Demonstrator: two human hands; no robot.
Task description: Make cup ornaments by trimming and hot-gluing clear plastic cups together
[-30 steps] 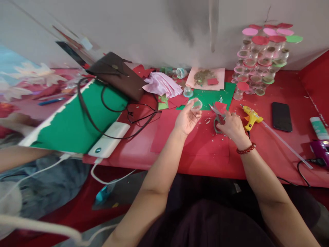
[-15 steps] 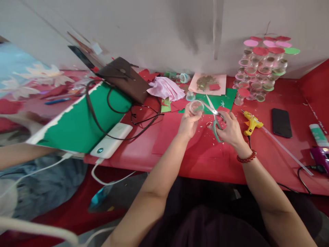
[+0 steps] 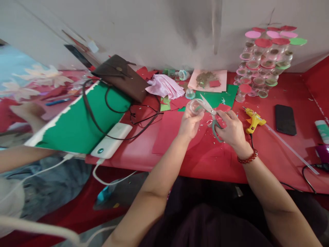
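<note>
My left hand (image 3: 189, 122) is closed around a small clear plastic cup (image 3: 194, 106), held up above a red paper sheet (image 3: 169, 132). My right hand (image 3: 230, 129) grips grey-handled scissors (image 3: 212, 118). Their blades are parted and point up-left, with the tips right at the cup's rim. A small red paper piece (image 3: 223, 107) lies just behind the scissors. Paper scraps litter the red table (image 3: 272, 151) beneath both hands.
A yellow glue gun (image 3: 253, 119) and a black phone (image 3: 285, 119) lie to the right. A stack of lidded cups (image 3: 262, 65) stands at the back right. Green paper (image 3: 77, 120), a brown bag (image 3: 120, 77) and a white power bank (image 3: 111, 140) lie left. Another person's arm (image 3: 23, 157) is at far left.
My right hand lifted the scissors from the table and brought the opened blades to the cup. My left hand kept hold of the cup.
</note>
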